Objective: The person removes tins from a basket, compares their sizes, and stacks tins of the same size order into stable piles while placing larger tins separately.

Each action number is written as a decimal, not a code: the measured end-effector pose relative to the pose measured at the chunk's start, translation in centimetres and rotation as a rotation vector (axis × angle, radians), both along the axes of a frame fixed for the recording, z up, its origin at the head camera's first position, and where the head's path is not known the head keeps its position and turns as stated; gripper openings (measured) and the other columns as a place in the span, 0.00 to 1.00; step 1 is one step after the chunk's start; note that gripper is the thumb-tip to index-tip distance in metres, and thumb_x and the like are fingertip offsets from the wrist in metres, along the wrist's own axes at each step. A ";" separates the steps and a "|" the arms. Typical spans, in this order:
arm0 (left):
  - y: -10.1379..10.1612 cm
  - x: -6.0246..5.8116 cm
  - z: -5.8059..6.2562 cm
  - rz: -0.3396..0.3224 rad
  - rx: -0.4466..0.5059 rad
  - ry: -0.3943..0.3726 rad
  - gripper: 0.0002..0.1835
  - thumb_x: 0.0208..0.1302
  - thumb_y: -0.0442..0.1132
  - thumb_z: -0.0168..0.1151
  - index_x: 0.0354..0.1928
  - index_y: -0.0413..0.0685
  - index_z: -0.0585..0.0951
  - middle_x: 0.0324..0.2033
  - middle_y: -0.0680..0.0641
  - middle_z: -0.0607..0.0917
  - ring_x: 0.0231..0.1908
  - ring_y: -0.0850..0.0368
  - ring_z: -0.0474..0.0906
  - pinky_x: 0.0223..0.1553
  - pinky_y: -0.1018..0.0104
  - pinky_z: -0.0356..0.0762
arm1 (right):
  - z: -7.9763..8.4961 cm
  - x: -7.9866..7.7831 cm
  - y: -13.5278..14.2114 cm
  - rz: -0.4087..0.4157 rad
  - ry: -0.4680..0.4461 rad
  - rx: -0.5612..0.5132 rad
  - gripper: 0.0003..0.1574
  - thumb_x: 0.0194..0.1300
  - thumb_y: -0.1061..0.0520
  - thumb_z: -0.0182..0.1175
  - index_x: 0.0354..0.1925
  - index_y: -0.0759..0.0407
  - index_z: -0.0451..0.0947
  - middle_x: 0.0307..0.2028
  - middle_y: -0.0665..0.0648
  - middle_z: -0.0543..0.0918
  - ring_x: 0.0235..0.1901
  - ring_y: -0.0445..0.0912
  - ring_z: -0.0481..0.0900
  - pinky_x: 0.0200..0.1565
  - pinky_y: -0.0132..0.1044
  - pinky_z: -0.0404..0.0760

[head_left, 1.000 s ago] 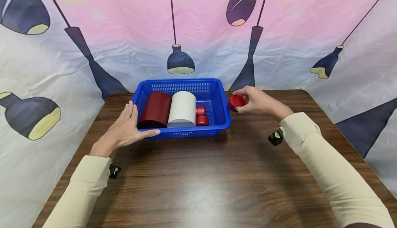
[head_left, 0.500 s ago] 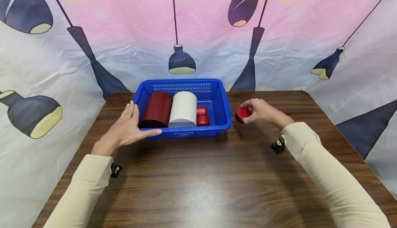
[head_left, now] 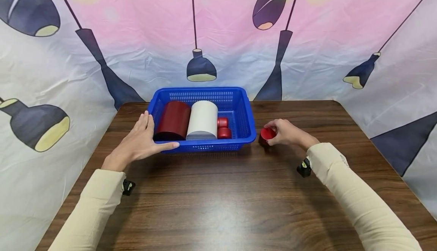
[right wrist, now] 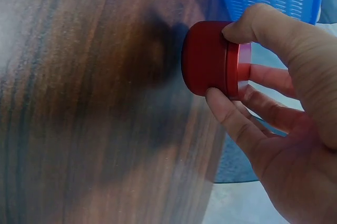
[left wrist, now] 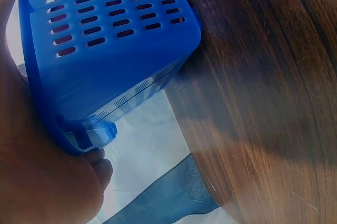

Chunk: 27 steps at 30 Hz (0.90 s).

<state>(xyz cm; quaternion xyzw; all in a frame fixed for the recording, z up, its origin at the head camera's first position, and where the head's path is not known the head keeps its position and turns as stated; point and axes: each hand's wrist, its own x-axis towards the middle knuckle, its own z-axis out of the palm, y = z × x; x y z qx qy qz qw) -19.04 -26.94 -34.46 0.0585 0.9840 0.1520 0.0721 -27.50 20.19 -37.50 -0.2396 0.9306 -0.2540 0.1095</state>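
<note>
My right hand [head_left: 286, 132] pinches a small round red tin [right wrist: 208, 59] between thumb and fingertips, right of a blue perforated basket [head_left: 201, 145]. The tin is low over the table; whether it touches the wood I cannot tell. My left hand [head_left: 138, 141] rests on the basket's near left corner, fingers straight along the left rim and thumb along the front rim. Inside the basket lie a large dark red cylinder [head_left: 174, 120], a large white cylinder [head_left: 203, 119] and two small red tins [head_left: 224, 132], all side by side.
The brown wooden table [head_left: 218, 198] extends in front of the basket and to its right. A patterned cloth backdrop [head_left: 146, 23] with printed lamps hangs right behind the table's far edge. Each wrist wears a small black device [head_left: 304, 167].
My right hand has carried the small red tin from beside the basket's right rim toward me and down to near the table. My left hand stays on the basket corner.
</note>
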 end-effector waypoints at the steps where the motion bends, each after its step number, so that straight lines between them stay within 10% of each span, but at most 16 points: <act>1: 0.0 0.0 0.0 0.000 -0.001 0.000 0.77 0.51 0.84 0.54 0.77 0.31 0.30 0.77 0.33 0.26 0.76 0.33 0.24 0.72 0.31 0.38 | -0.1 0.0 0.0 -0.002 -0.004 0.000 0.34 0.54 0.60 0.72 0.58 0.74 0.77 0.42 0.62 0.83 0.40 0.52 0.78 0.42 0.42 0.80; 27: 0.0 0.0 0.1 -0.013 -0.009 0.005 0.77 0.51 0.84 0.55 0.77 0.29 0.32 0.77 0.32 0.27 0.76 0.34 0.23 0.72 0.32 0.38 | 0.7 0.3 0.3 0.030 -0.024 0.001 0.36 0.57 0.60 0.73 0.60 0.74 0.75 0.48 0.67 0.84 0.48 0.57 0.82 0.51 0.51 0.81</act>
